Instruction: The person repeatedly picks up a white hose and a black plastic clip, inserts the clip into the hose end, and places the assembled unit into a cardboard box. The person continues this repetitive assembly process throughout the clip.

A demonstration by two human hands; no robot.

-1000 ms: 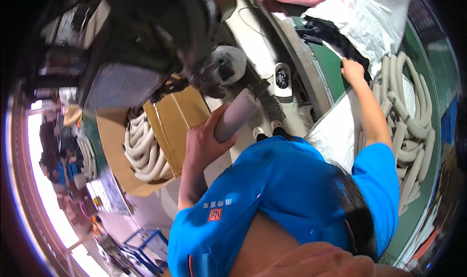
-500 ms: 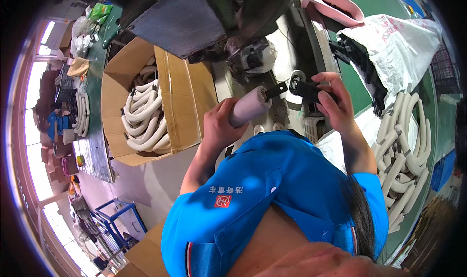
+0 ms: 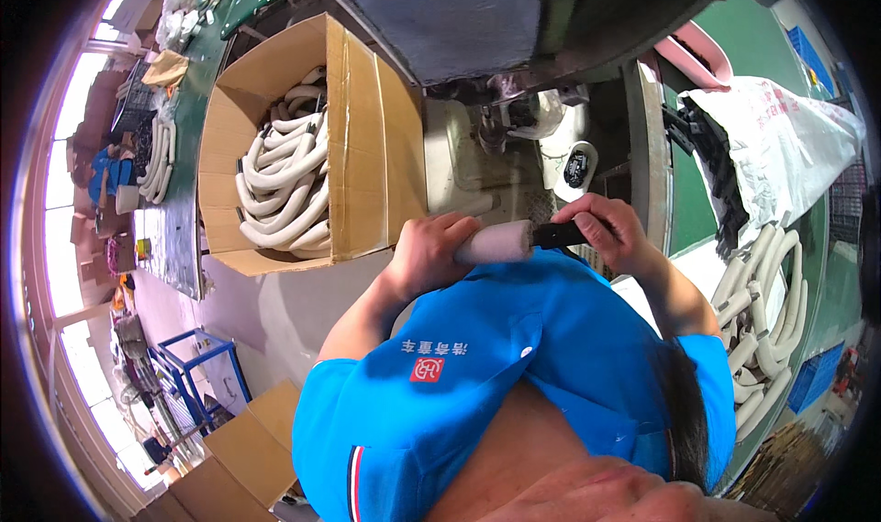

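My left hand [image 3: 429, 254] is closed round a pale foam-covered tube [image 3: 496, 243], whose end faces right. My right hand [image 3: 609, 232] pinches a black plastic piece [image 3: 558, 236] that meets the end of the tube. Tube and black piece lie in one line in front of my chest. The metal tip of the tube is hidden, and how far it sits inside the black piece I cannot tell. The rest of the tube is hidden behind my left hand.
On the left stands a cardboard box [image 3: 374, 146] of curved pale foam tubes [image 3: 286, 169]. More such tubes [image 3: 762, 311] lie on the green table [image 3: 684, 228] at right, near a white sack [image 3: 780, 146] with black pieces and a pink scoop [image 3: 707, 54]. A dark machine [image 3: 450, 27] stands ahead.
The black piece has come onto the tube's end, covering the bare metal tip. Both hands have moved lower, closer to my chest, and the tube now lies more level.
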